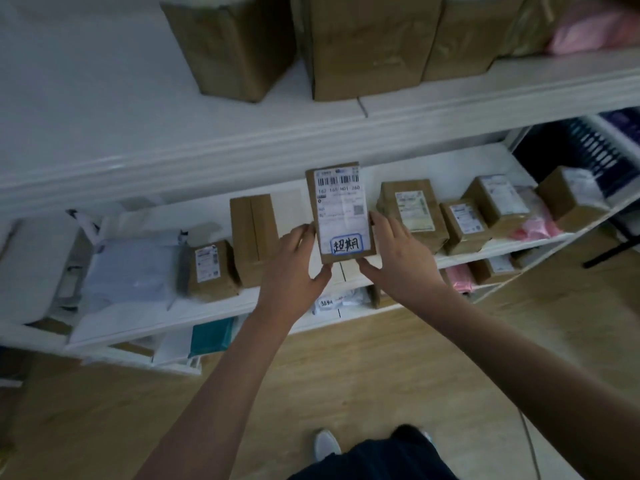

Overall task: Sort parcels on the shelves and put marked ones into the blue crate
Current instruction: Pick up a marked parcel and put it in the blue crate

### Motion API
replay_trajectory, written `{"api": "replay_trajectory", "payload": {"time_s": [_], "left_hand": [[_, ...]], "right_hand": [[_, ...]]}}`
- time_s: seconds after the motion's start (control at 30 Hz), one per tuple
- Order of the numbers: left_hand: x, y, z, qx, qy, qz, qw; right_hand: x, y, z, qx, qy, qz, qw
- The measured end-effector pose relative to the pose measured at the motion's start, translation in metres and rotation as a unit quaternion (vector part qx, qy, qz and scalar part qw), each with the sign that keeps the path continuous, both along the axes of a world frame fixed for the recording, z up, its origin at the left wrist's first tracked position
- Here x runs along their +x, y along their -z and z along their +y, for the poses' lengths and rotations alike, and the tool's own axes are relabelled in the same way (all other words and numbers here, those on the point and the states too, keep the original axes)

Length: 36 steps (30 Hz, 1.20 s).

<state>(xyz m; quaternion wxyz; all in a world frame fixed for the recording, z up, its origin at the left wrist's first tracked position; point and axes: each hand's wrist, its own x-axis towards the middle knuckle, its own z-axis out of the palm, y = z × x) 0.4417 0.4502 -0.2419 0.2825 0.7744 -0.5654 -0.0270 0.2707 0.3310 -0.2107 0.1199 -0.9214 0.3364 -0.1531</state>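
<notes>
A small brown parcel [341, 213] is held upright between the two hands in front of the middle shelf [485, 244]. The left hand [294, 268] is set against its left edge, fingers bent round the side and thumb tucked under the bottom corner; the right hand [398, 258] is set against the right edge in the same way, thumb under the bottom. So each grip is closed on the parcel, with the parcel pinched between them. A white label [341, 206] with a barcode is seen on the face turned to the camera, and a handwritten mark ringed in blue [346, 244] lies at its lower end, between the two thumbs. Just left of the left grip a taller plain box [254, 237] stands on the shelf, and further left a smaller labelled box [211, 268]. To the right of the right grip several labelled boxes [414, 213] are lined up on the same shelf. Large boxes [367, 43] stand on the shelf above the hands. The blue crate cannot be made out with certainty.
</notes>
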Motion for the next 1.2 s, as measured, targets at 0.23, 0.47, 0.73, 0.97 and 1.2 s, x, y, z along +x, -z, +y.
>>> {"api": "replay_trajectory", "payload": {"time_s": [0.23, 0.47, 0.73, 0.97, 1.2], "left_hand": [[-0.056, -0.032, -0.030, 0.012, 0.044, -0.007, 0.999], [-0.147, -0.058, -0.093, -0.010, 0.115, 0.015, 0.993], [-0.312, -0.075, -0.186, -0.019, 0.249, 0.049, 0.967], [-0.458, -0.073, -0.264, -0.032, 0.347, 0.036, 0.937], [-0.562, -0.064, -0.349, -0.020, 0.398, 0.056, 0.915]], "right_hand": [[-0.065, -0.029, -0.013, 0.005, 0.050, 0.019, 0.999], [-0.170, -0.061, -0.040, 0.026, 0.128, -0.020, 0.991], [-0.343, -0.078, -0.076, 0.006, 0.268, -0.022, 0.963], [-0.487, -0.084, -0.108, 0.004, 0.370, -0.028, 0.929], [-0.586, -0.076, -0.176, 0.011, 0.423, -0.035, 0.905]]}}
